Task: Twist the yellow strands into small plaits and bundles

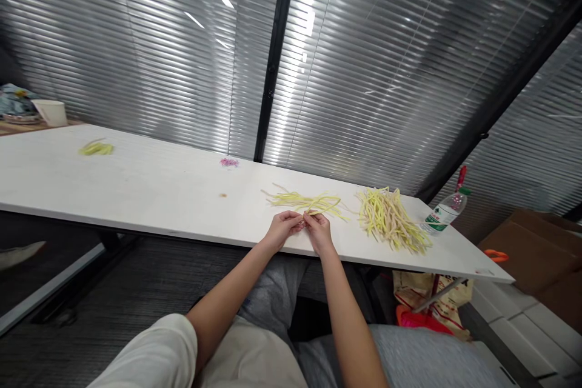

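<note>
My left hand point(284, 229) and my right hand point(319, 231) meet over the front part of the white table point(173, 182), fingertips pinched together. A thin yellow strip point(318, 213) runs along the fingers of my right hand, its end between the pinched fingertips. Whether my left fingers grip that same end is too small to see clearly. Just beyond my hands lies a loose bunch of yellow and beige strips point(300, 199). To the right a larger heap of such strips point(391, 221) spreads over the table.
A plastic bottle point(446, 213) with a green cap stands at the right end, orange scissor handles point(495, 255) near the edge. Small pink bits point(229, 162) lie by the blinds. Far left are a small yellow bundle point(96, 148) and a white cup point(53, 113).
</note>
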`<state>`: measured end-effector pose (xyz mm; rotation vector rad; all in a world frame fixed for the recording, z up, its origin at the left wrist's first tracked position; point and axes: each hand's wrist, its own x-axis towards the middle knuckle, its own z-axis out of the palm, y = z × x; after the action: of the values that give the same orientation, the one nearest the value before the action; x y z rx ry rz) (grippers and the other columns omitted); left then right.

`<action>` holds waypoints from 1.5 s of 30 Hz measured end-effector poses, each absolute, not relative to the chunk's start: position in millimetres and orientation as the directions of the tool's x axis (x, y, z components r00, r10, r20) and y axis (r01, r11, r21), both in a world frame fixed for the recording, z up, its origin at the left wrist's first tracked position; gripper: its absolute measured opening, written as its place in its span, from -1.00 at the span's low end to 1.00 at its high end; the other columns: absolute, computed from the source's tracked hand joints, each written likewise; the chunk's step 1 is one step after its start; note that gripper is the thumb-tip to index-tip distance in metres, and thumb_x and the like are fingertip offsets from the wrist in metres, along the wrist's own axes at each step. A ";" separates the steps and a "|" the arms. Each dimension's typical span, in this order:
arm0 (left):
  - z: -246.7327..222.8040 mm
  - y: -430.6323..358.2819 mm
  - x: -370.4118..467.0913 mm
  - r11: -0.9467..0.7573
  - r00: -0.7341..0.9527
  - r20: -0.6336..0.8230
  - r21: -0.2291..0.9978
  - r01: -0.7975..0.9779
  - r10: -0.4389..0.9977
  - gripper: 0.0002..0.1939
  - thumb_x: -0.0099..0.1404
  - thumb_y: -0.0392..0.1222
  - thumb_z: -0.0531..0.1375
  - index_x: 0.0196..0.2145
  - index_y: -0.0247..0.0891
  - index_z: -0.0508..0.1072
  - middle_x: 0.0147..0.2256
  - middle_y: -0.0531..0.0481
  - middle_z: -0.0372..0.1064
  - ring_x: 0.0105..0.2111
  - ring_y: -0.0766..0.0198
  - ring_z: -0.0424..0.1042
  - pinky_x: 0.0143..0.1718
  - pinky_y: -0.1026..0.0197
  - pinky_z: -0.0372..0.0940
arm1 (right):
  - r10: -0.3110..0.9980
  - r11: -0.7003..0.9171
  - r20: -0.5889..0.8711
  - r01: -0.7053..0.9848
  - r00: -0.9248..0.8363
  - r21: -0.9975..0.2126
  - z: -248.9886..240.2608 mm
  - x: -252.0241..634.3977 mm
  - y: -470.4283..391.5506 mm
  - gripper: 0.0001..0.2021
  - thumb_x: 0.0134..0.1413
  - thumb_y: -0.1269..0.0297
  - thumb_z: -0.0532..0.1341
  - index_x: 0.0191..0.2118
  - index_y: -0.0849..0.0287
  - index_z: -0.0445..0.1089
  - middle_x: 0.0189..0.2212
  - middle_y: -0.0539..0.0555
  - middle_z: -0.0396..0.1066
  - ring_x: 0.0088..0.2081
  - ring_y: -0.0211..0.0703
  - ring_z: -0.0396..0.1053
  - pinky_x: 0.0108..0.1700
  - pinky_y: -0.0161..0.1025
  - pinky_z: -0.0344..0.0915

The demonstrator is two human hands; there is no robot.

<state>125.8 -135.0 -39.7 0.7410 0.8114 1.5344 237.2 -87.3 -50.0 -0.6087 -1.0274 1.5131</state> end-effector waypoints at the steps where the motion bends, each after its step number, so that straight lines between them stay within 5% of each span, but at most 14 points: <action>1: -39.6 -135.0 125.7 -0.062 -0.107 0.003 0.828 -0.557 0.994 -0.71 -0.15 -0.20 0.42 -0.47 -0.39 0.48 -0.53 -0.04 0.43 -0.52 0.40 0.39 -0.39 0.33 0.31 | 0.963 0.041 0.170 -0.512 -0.208 -0.858 -50.2 236.9 -87.4 -0.77 -0.33 0.31 0.42 -0.46 0.20 0.40 -0.49 -0.05 0.41 -0.47 -0.34 0.31 -0.37 -0.34 0.24; 18: -40.4 -133.3 123.8 -0.033 -0.085 -0.021 0.812 -0.582 0.996 -0.75 -0.13 -0.25 0.41 -0.49 -0.39 0.46 -0.54 -0.03 0.43 -0.53 0.42 0.39 -0.39 0.36 0.32 | 0.947 0.067 0.194 -0.435 -0.254 -0.898 -53.2 237.0 -87.7 -0.85 -0.30 0.26 0.40 -0.59 0.20 0.47 -0.46 0.04 0.47 -0.32 -0.20 0.37 -0.26 -0.28 0.25; 40: -41.5 -131.3 123.4 -0.045 -0.103 -0.011 0.846 -0.532 0.995 -0.70 -0.17 -0.16 0.42 -0.52 -0.36 0.43 -0.54 -0.01 0.39 -0.50 0.38 0.37 -0.38 0.29 0.29 | 0.922 0.148 0.250 -0.327 -0.297 -0.933 -58.0 238.7 -86.8 -0.79 -0.22 0.14 0.36 -0.51 0.19 0.48 -0.39 0.06 0.48 -0.32 -0.23 0.38 -0.30 -0.31 0.26; 45: -39.5 -132.5 124.5 -0.046 -0.117 -0.018 0.852 -0.522 0.993 -0.74 -0.15 -0.19 0.39 -0.56 -0.34 0.39 -0.59 0.03 0.33 -0.54 0.40 0.33 -0.42 0.32 0.24 | 0.944 0.118 0.213 -0.342 -0.252 -0.932 -60.0 237.7 -84.5 -0.73 -0.24 0.13 0.37 -0.37 0.18 0.48 -0.34 0.05 0.47 -0.36 -0.26 0.35 -0.33 -0.32 0.24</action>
<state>124.5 -132.5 -39.5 0.7433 0.8639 1.5154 237.7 -84.5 -60.0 -0.6894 -1.2345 1.4209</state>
